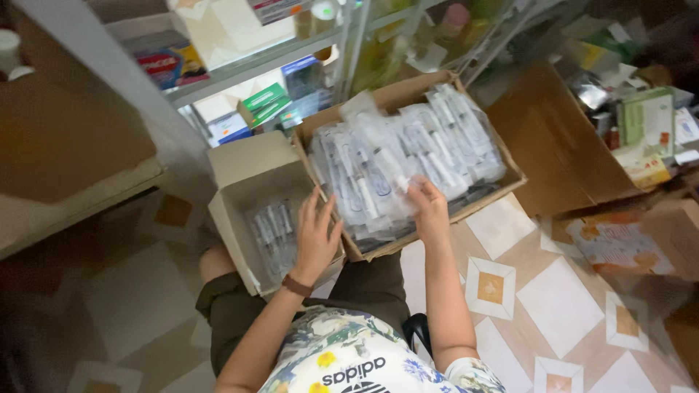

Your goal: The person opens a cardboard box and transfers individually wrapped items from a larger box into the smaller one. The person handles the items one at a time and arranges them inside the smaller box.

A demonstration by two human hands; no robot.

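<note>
At 12 o'clock, big box [510, 175] of packets [408, 156]; right hand [429, 207] pinches one; left hand [314, 236] fingers spread, empty, over small box [251, 175]; risk: loose pinch drops packet.

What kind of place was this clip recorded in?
Probably a pharmacy stockroom or medical supply shop. Metal shelves hold small medicine-style boxes, and a large cardboard box on the tiled floor is full of clear sealed packets that look like syringes. The right hand rests on those packets; the left hand hovers beside them.
</note>
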